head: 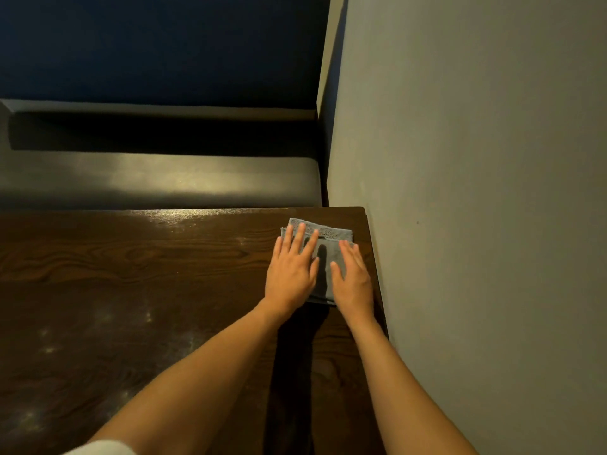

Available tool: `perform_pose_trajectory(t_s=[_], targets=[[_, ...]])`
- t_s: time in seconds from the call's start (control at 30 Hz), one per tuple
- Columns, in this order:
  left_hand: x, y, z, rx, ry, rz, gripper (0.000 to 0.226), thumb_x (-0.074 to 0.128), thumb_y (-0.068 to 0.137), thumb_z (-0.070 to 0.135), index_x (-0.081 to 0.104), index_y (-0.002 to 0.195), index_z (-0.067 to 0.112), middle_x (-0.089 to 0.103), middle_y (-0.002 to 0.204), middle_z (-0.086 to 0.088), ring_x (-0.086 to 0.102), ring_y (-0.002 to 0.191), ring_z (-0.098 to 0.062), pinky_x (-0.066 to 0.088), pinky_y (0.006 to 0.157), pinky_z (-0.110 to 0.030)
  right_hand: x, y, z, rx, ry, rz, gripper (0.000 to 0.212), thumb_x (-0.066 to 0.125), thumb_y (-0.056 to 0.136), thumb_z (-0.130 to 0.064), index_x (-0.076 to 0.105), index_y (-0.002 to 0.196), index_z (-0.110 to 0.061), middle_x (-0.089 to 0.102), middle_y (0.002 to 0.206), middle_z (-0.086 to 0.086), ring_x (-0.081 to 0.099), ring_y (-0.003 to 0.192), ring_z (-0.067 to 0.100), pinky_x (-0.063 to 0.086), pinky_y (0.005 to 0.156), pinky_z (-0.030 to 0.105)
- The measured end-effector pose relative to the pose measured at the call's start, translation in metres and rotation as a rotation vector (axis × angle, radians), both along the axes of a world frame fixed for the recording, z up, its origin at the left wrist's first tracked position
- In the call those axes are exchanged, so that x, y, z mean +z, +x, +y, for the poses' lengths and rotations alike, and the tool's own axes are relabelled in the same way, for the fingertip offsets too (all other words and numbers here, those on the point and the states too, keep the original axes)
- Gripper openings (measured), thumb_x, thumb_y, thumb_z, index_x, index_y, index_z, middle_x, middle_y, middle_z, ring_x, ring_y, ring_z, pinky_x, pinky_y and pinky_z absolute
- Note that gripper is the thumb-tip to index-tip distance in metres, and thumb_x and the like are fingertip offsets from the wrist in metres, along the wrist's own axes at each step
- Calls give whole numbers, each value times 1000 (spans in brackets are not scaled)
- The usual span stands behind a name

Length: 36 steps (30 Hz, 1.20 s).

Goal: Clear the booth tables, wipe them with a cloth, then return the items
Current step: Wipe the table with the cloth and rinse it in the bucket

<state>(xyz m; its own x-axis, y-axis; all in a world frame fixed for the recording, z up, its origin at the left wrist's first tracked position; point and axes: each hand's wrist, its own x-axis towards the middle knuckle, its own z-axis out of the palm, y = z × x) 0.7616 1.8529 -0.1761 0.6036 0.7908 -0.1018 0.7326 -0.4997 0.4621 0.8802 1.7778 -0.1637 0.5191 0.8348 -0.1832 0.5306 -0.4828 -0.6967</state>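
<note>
Both bare forearms reaching out; left hand [290, 274] and right hand [353, 284], fingers straight, pressing flat folded grey terry cloth [325, 234] onto dark wooden table [131, 290]; soft, light, likely bunching; best pinched at edge beyond fingertips.

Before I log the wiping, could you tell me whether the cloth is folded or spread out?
Folded: the cloth shows stacked layered edges at its far end, pressed flat under both hands.

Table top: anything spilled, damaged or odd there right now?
Nothing spilled or broken. The table shows pale smudgy patches near its far edge and at the left. Both hands, left hand and right hand, press flat on the folded grey cloth by the wall.
</note>
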Motion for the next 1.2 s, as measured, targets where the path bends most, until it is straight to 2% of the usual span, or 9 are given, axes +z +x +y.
perform_pose_trajectory(t_s=[0.17, 0.27, 0.33, 0.43, 0.63, 0.83, 0.97, 1.1, 1.2], targets=[[-27, 7, 17, -161, 95, 181, 59, 15, 108, 47, 0, 161, 29, -3, 169, -1, -14, 154, -20, -11, 124, -42, -31, -3, 9, 174, -212, -389, 57, 24, 109, -38, 9, 159, -18, 6, 166, -2, -10, 149, 10, -4, 124, 36], [-28, 13, 31, -188, 109, 181, 58, 15, 107, 47, 1, 161, 28, -3, 169, 0, -13, 154, -19, -14, 123, -40, -39, 0, 17, 171, -264, -538, 60, 3, 104, -48, -3, 157, -20, -1, 166, -2, -9, 152, 13, -5, 122, 39], [-29, 21, 45, -192, 132, 169, 58, 15, 107, 46, 3, 161, 27, -1, 169, -1, -11, 155, -20, -12, 124, -40, -44, 8, 30, 169, -288, -569, 59, 1, 104, -47, -7, 155, -20, -2, 167, 0, -7, 153, 15, -5, 123, 40], [-31, 36, 63, -196, 149, 173, 58, 15, 107, 45, 4, 161, 26, 1, 169, -3, -8, 156, -22, -7, 126, -43, -46, 24, 51, 165, -300, -586, 60, 11, 107, -43, -3, 158, -17, 0, 168, 3, -5, 154, 17, -3, 124, 40], [-32, 49, 77, -203, 155, 179, 58, 15, 107, 44, 5, 162, 26, 3, 170, -3, -6, 156, -24, -3, 127, -45, -45, 36, 65, 172, -324, -578, 60, 13, 108, -42, -3, 159, -16, -3, 168, 3, -7, 154, 16, -2, 126, 39], [-27, 21, 32, -251, 103, 165, 58, 15, 107, 45, 2, 161, 28, -2, 169, -1, -11, 155, -21, -6, 126, -44, -39, 5, 14, 141, -316, -562, 58, 11, 108, -41, -4, 157, -16, 0, 167, 4, -5, 154, 17, -1, 125, 40], [-22, -9, -15, -277, 55, 178, 58, 13, 107, 46, -3, 160, 29, -9, 168, 1, -17, 153, -18, -10, 125, -42, -39, -26, -36, 131, -331, -558, 63, -3, 100, -46, -3, 155, -17, 4, 166, 4, 0, 153, 18, 3, 124, 42], [-17, -42, -60, -334, 20, 156, 57, 15, 107, 44, -5, 159, 30, -12, 166, 5, -19, 153, -15, -18, 122, -35, -39, -57, -90, 78, -356, -541, 64, 6, 103, -47, 17, 157, -15, 20, 164, 5, 16, 152, 19, 17, 123, 44], [-19, -70, -88, -389, 80, 153, 59, 27, 105, 41, 14, 160, 28, 13, 166, 1, 5, 155, -20, -3, 123, -36, -32, -73, -126, 109, -340, -530, 62, 12, 105, -44, 30, 154, -13, 32, 160, 6, 29, 148, 21, 20, 118, 44]])
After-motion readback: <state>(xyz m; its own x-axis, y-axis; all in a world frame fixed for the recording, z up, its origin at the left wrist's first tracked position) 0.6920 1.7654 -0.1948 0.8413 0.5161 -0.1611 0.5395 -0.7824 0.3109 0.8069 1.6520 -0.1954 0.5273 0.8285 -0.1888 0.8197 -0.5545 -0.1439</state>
